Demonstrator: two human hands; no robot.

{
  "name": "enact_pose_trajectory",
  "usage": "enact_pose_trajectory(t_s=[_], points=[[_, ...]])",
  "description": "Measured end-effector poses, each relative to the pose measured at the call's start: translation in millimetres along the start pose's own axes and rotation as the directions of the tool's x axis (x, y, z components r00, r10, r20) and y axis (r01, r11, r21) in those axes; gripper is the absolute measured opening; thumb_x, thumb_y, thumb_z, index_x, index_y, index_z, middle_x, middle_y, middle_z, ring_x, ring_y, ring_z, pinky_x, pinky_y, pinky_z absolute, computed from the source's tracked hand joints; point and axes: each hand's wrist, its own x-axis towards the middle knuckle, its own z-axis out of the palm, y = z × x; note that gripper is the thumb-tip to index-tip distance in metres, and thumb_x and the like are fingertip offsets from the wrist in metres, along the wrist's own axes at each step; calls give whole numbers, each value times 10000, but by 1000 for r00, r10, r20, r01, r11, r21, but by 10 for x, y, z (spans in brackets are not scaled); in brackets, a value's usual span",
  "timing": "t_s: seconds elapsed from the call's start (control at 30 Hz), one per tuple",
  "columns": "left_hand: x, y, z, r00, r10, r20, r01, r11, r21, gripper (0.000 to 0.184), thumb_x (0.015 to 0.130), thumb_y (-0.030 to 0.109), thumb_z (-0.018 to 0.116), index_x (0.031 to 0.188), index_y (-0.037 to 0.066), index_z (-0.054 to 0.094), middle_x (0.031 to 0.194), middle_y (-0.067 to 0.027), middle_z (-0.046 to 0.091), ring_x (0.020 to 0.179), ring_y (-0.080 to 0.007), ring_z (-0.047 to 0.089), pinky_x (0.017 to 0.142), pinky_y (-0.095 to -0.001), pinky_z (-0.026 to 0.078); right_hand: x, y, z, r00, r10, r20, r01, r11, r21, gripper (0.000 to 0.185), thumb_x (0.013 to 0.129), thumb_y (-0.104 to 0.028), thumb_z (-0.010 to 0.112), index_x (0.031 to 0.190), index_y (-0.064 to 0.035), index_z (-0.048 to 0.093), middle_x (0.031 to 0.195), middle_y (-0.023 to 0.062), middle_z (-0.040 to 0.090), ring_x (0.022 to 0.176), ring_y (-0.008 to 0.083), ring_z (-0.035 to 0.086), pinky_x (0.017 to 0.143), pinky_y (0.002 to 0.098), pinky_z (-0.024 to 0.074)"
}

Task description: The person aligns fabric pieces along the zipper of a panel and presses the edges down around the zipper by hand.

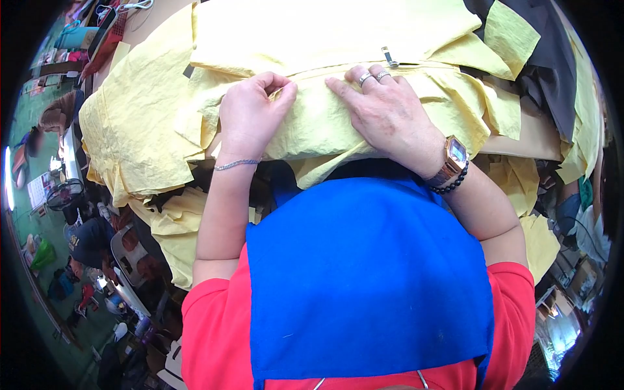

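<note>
Yellow cloth [305,123] lies spread over the table in front of me, with a long seam or folded edge running across it. My left hand [255,112] is closed, thumb and forefinger pinched on the yellow cloth at that edge. Flat on the same cloth, just below the edge, rests my right hand [387,114], its fingers stretched out; it wears rings. A small black-and-silver piece [390,57] sits on the cloth above my right hand's fingers; its kind is unclear. The tip of the left pinch partly hides what it grips.
More yellow cloth pieces [140,123] cover the table's left side and hang over its front edge. Dark cloth [543,81] lies at the right. On the far left are a fan [65,194] and a person in a dark cap [94,240].
</note>
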Motion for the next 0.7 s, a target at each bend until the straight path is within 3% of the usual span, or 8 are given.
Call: enact_pose_trajectory(t_s=[0.17,0.37,0.5,0.57,0.7], points=[[-15,38,19,999,7,-34,-7,1000,-5,248,868,336,732,917,102,796,837,-92,772,781,-233,752,740,-344,581,13,-13,-16,999,2,33,-2,1000,-18,461,860,-117,593,1317,-83,638,1248,141,655,1117,255,636,778,395,516],[-45,111,24,992,93,-84,-78,983,168,231,874,327,726,873,101,775,787,-92,755,746,-266,735,712,-367,573,80,-28,-38,999,-12,52,13,1000,-22,432,870,-141,602,1294,-72,642,1237,144,658,1114,251,638,769,402,519],[-99,88,27,965,232,-121,-193,942,274,180,896,280,724,887,104,761,858,-103,742,777,-280,721,700,-384,560,198,-180,146,1000,-21,11,20,994,105,396,918,-189,604,1293,-64,638,1242,133,659,1124,245,630,798,425,510],[-160,42,10,925,339,-173,-270,905,330,149,910,249,719,915,104,753,908,-110,730,804,-281,718,700,-391,553,189,-194,128,1000,-29,-10,30,998,62,391,934,-207,605,1297,-65,636,1245,124,660,1127,243,627,808,429,506],[-275,-49,-114,938,275,-213,-213,938,272,144,937,210,708,970,74,742,960,-116,722,864,-286,715,751,-389,552,183,-217,124,1000,-21,-6,21,1000,22,402,931,-214,614,1303,-64,633,1244,104,656,1123,237,622,800,419,500]])
